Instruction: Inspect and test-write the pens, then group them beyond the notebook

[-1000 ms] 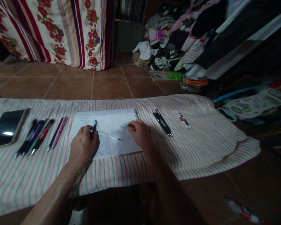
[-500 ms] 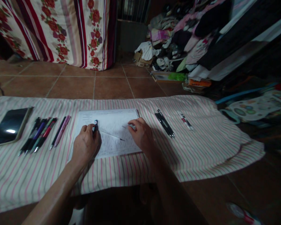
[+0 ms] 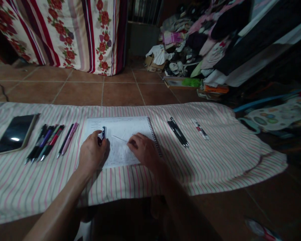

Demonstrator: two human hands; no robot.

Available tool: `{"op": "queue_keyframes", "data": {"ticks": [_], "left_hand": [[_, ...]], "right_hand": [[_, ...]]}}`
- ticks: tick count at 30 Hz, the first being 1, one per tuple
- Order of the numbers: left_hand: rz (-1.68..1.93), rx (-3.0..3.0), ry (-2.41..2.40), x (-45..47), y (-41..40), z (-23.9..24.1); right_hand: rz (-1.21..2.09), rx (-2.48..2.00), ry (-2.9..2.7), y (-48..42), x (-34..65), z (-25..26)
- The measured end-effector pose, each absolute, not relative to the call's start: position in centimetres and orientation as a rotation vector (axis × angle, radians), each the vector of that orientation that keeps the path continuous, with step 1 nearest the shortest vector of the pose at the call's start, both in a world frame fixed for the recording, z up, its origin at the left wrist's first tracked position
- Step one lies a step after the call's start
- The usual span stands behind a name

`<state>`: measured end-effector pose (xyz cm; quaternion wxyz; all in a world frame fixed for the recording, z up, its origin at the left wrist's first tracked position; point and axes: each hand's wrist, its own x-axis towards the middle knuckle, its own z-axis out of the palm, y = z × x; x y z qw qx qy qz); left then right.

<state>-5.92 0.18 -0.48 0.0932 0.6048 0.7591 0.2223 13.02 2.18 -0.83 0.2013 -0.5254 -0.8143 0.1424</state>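
My left hand (image 3: 90, 150) is closed around a dark pen barrel (image 3: 103, 132) with light marks, held upright over the left part of a spiral notebook (image 3: 126, 124). Fine writing or marks cover the open page. A thin, pale pen refill (image 3: 118, 138) slants across the middle of the paper. At its right end, the fingertips of my right hand (image 3: 144, 150) are pinched together on it, hiding its dark tip. The notebook's wire spiral runs along the right edge, partly beneath my right wrist.
Left of the notebook lie a pink pen (image 3: 70, 139), several other pens (image 3: 46, 142) and a tablet or phone (image 3: 14, 134). To the right are black pens (image 3: 178, 132) and a white-and-red pen (image 3: 200, 129). All rest on a striped cloth (image 3: 225, 147).
My right hand has moved left and down over the page, and its fingers have closed on the refill's end. My left hand keeps the barrel in nearly the same place. The view has shifted slightly.
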Motion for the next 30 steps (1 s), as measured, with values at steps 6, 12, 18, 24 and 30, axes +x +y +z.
{"op": "queue_keyframes", "data": {"ticks": [6,12,18,24,30], "left_hand": [[1.021,1.261,2.028,-6.7,0.7,-0.2],[1.274,0.675,1.525,-6.1,1.1,0.3],[1.204,0.558,1.202,-5.9,0.9,1.2],[1.179,0.447,1.083,-5.7,0.8,1.5],[1.238,0.313,1.076,-5.5,0.9,1.8]], "right_hand": [[0.843,-1.458,-1.795,2.9,13.5,-0.7],[1.362,-1.186,-1.439,3.1,13.7,-0.1],[1.577,-1.095,-1.09,3.0,13.9,0.2],[1.737,-0.956,-0.859,3.1,13.8,0.6],[1.811,-0.86,-0.809,2.9,13.4,1.1]]}}
